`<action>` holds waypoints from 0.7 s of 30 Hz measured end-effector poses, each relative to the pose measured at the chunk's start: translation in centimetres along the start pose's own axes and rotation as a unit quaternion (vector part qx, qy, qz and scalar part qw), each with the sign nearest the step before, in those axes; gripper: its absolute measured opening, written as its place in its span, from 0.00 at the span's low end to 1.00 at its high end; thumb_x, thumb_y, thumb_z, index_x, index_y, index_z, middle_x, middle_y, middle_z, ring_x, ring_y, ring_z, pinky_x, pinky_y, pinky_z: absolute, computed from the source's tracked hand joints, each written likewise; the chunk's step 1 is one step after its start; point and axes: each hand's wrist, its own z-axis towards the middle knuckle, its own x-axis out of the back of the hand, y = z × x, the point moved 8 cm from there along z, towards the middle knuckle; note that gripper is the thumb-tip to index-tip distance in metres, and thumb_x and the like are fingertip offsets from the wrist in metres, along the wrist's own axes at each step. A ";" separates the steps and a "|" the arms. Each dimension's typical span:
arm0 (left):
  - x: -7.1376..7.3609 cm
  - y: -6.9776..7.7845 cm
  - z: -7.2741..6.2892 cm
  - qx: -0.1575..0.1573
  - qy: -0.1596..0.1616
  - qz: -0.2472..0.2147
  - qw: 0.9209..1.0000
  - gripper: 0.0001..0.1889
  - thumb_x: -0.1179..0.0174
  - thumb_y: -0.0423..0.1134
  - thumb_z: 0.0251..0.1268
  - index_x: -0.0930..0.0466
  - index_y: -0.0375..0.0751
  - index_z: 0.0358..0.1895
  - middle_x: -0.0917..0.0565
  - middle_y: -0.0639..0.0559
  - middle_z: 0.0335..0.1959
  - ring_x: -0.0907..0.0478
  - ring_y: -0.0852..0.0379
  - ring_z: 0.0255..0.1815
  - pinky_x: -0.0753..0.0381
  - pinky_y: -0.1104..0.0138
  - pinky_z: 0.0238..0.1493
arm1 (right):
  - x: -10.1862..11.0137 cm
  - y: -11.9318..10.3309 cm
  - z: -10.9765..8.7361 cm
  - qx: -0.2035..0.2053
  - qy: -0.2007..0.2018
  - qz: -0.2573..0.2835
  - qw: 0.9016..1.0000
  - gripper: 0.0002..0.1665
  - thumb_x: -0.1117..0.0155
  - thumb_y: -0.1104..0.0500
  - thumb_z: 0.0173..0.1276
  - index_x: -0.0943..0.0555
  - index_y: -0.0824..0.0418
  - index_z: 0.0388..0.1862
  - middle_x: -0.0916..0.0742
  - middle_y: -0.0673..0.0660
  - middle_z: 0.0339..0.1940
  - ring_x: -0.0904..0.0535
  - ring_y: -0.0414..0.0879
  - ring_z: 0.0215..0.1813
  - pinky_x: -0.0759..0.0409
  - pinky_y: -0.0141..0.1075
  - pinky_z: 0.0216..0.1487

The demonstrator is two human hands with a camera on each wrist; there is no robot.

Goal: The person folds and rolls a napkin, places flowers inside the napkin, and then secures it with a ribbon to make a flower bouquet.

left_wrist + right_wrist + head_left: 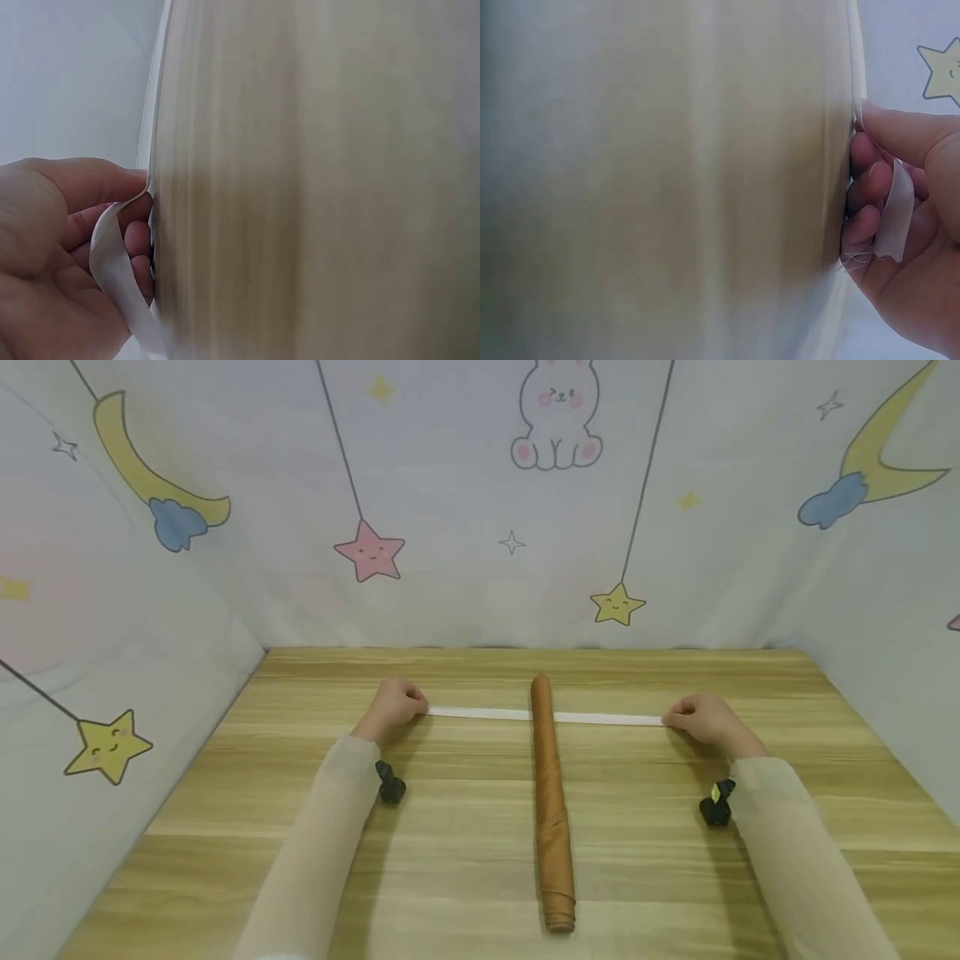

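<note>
A white ribbon point(480, 713) stretches straight from side to side between both hands. My left hand point(397, 702) pinches it near one end, and the loose tail point(116, 262) curls down across the palm in the left wrist view. At the other end my right hand point(705, 720) pinches the ribbon between thumb and finger. A short tail with a frayed edge point(898, 217) hangs over the right fingers. Between the hands, a brown rolled cloth point(553, 827) lies lengthwise on the table. Its far part crosses the ribbon and hides a short stretch of it.
The wood-grain table point(637, 877) reaches back to a white curtain point(465, 602) printed with stars, moons and a rabbit. More of this fabric hangs along both sides. Each wrist carries a small black camera point(390, 783).
</note>
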 end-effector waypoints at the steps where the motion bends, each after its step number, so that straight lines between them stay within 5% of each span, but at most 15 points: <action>1: 0.0 -0.1 -0.2 0.001 -0.002 0.001 1.000 0.09 0.42 0.33 0.62 0.15 0.31 0.39 0.16 0.40 0.41 0.25 0.50 0.39 0.25 0.58 0.46 | -0.1 -0.1 -0.1 0.001 -0.001 0.000 1.000 0.19 0.42 0.52 0.71 0.18 0.70 0.44 0.16 0.65 0.44 0.25 0.52 0.41 0.29 0.41 0.41; 21: -0.1 0.0 -2.6 -0.015 -0.014 0.018 1.000 0.08 0.40 0.33 0.60 0.14 0.32 0.37 0.15 0.42 0.39 0.25 0.53 0.36 0.26 0.63 0.40 | -0.6 -0.5 -2.9 0.029 -0.010 -0.018 0.999 0.18 0.41 0.52 0.70 0.17 0.68 0.42 0.15 0.63 0.39 0.27 0.45 0.33 0.29 0.38 0.35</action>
